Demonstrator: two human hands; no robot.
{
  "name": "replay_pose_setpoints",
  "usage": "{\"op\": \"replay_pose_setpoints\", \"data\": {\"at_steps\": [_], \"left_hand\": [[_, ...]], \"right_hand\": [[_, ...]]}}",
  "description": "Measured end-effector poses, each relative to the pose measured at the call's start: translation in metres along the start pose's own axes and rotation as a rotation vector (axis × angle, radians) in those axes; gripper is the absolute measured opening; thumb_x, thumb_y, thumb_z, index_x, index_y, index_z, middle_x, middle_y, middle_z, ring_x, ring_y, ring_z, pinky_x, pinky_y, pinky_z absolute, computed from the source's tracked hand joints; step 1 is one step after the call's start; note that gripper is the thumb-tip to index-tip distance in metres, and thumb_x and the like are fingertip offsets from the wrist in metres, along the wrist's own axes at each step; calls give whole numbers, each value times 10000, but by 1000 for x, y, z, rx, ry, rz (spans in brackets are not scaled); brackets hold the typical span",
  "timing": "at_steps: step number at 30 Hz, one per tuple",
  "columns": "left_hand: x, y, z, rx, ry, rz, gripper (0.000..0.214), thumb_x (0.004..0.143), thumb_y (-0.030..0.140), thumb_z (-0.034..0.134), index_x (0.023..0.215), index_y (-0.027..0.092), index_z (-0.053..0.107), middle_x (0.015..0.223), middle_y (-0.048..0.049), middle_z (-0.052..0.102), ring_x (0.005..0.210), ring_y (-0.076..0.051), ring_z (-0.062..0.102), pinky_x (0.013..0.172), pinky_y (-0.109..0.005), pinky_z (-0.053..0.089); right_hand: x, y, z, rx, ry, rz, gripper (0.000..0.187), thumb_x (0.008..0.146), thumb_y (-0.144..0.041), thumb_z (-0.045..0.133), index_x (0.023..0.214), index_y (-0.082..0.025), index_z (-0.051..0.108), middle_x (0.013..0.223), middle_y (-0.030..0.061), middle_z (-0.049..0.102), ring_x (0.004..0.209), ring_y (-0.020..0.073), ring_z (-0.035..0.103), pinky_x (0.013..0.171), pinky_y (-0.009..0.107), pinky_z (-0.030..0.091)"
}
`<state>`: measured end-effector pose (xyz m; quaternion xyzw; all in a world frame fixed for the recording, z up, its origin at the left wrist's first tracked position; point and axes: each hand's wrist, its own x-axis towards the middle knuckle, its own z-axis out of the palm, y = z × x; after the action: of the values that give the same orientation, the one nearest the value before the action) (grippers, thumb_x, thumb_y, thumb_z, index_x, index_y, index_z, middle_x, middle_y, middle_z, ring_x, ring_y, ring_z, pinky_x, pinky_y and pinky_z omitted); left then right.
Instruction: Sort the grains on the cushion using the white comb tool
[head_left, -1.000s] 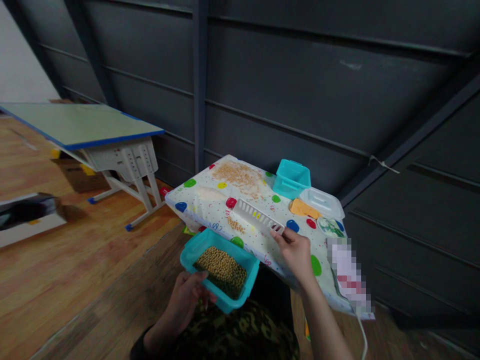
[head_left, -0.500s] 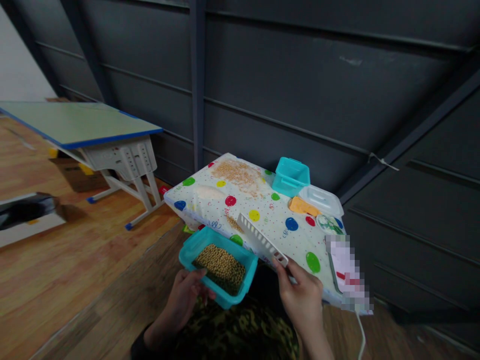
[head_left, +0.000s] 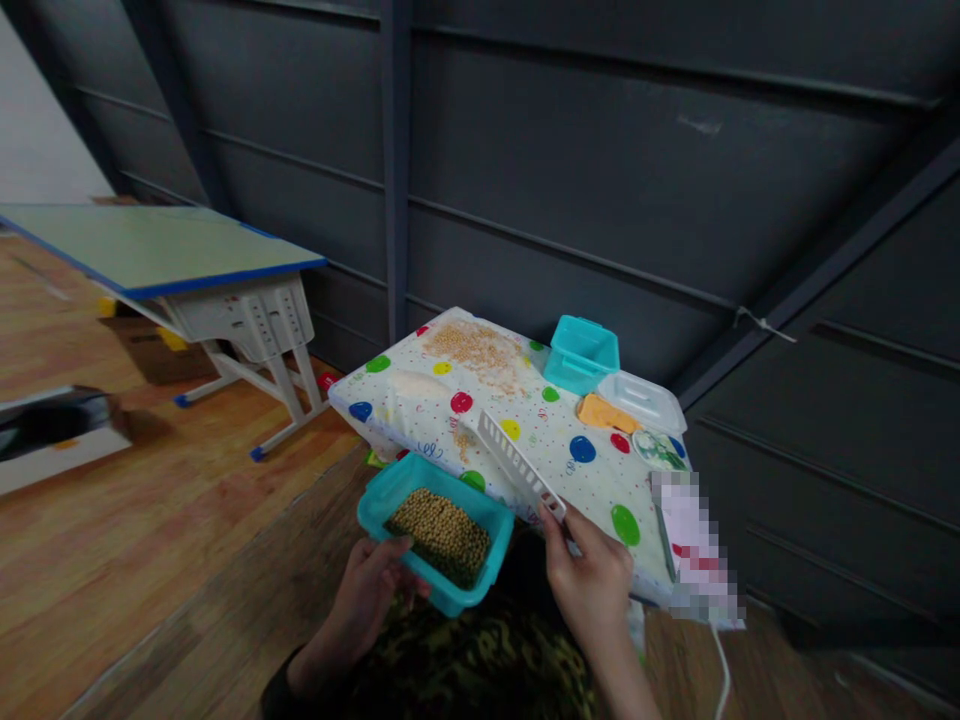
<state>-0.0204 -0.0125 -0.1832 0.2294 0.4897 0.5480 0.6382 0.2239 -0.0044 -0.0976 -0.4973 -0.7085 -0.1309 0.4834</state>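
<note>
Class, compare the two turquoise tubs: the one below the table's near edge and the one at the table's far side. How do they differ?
The near tub is filled with tan beans; the far tub shows none inside. The near tub is held in the air by the left hand; the far tub stands on the spotted table, untouched. Both are turquoise, rectangular and open-topped.
</note>
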Motion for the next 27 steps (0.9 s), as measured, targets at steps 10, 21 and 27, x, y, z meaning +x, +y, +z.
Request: {"op": "replay_pose_setpoints", "data": {"at_steps": [10, 21, 27], "left_hand": [[0, 4, 0, -5, 5, 15, 439, 587, 525, 893, 394, 232, 629, 378, -57, 653, 336, -196, 604, 363, -276, 441], [0, 1, -2, -3, 13, 19, 452, 628, 500, 859, 361, 244, 598, 363, -43, 625, 338, -183, 581, 381, -280, 436], [1, 4, -1, -16, 17, 12, 472, 596, 507, 884, 357, 243, 574, 385, -66, 657, 355, -182, 592, 402, -284, 447]], "right_hand": [[-4, -17, -8, 97, -77, -27, 188, 1056, -168, 664, 1038, -172, 851, 881, 68, 876, 686, 212, 845, 702, 247, 684], [1, -14, 7, 73, -30, 35, 271, 1093, -278, 647, 966, -179, 866, 814, 86, 861, 604, 221, 812, 701, 273, 689], [6, -7, 22, 64, -60, 32, 331, 1125, -307, 582, 1028, -184, 873, 899, 107, 879, 697, 236, 847, 676, 275, 692]]}}
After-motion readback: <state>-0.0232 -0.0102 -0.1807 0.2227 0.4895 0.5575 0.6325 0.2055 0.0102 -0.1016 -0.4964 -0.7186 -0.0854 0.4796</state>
